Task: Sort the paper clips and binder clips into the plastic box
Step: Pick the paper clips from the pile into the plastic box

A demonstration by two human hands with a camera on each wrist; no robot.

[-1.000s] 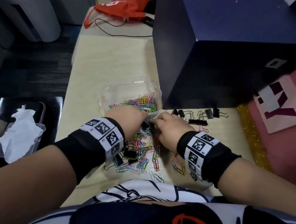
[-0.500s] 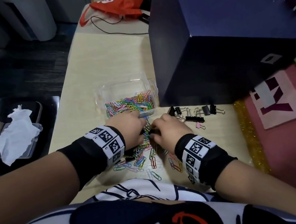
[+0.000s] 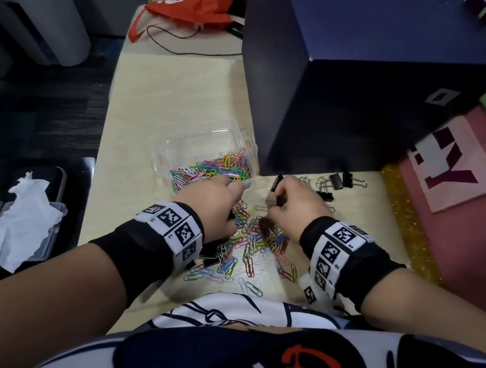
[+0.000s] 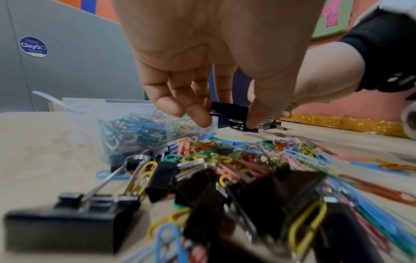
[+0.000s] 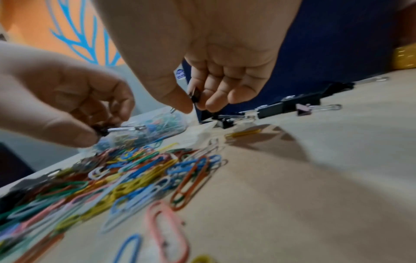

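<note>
Multicoloured paper clips (image 3: 243,245), black binder clips (image 3: 340,180), clear plastic box (image 3: 169,150), navy box (image 3: 375,73)

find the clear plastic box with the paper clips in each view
Head: plastic box sits centre, beyond both hands.
Left wrist: centre-left, behind the left hand.
Right wrist: centre-left, a blurred patch between the two hands.
Shared landmark: the dark blue box right of it.

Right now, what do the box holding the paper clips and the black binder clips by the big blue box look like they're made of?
Plastic box: clear, glossy plastic; the clips inside show through its walls. Binder clips: likely painted black metal bodies with bare, shiny wire handles that glint silver.
</note>
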